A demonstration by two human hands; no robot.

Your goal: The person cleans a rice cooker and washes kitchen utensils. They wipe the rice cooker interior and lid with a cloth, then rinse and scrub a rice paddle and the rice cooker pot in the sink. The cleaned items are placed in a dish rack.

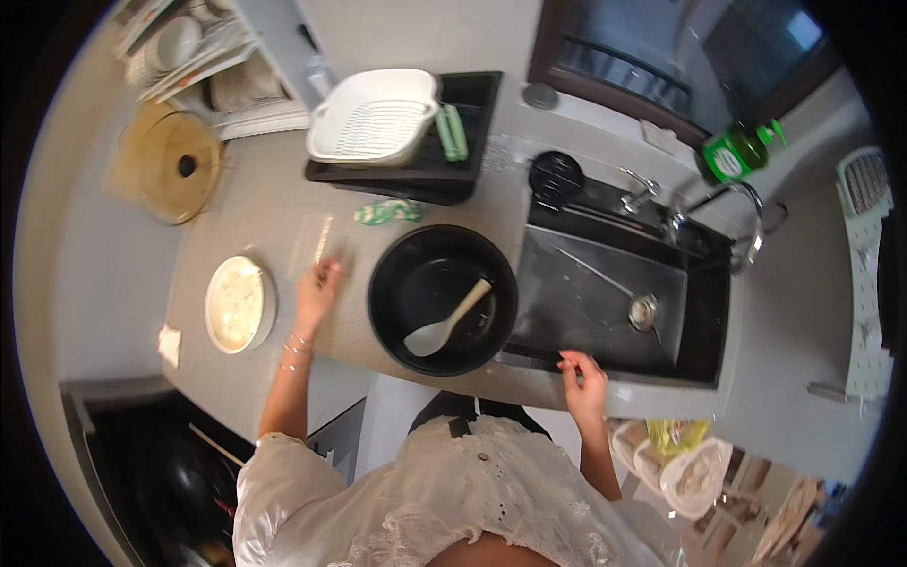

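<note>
A black pot (411, 283) stands on the counter in front of me, with a pale rice paddle (432, 339) lying inside it. To its left, my left hand (317, 290) hovers over the counter, fingers loosely curled and holding nothing I can see. A white bowl of pale food (239, 303) is farther left. My right hand (584, 379) is at the front edge of the dark sink (588, 298), fingers bent, with nothing visible in them. A long-handled metal ladle or strainer (643, 312) lies in the sink. Beyond the pot is a crumpled green and white wrapper (388, 212).
A white draining basket (375, 124) and light green handles (451, 133) rest on a black tray (468, 181) at the back. An amber lid (166, 163) leans at the left wall. A faucet (755, 212) and green pump bottle (737, 154) are behind the sink. A wok (170, 475) is lower left.
</note>
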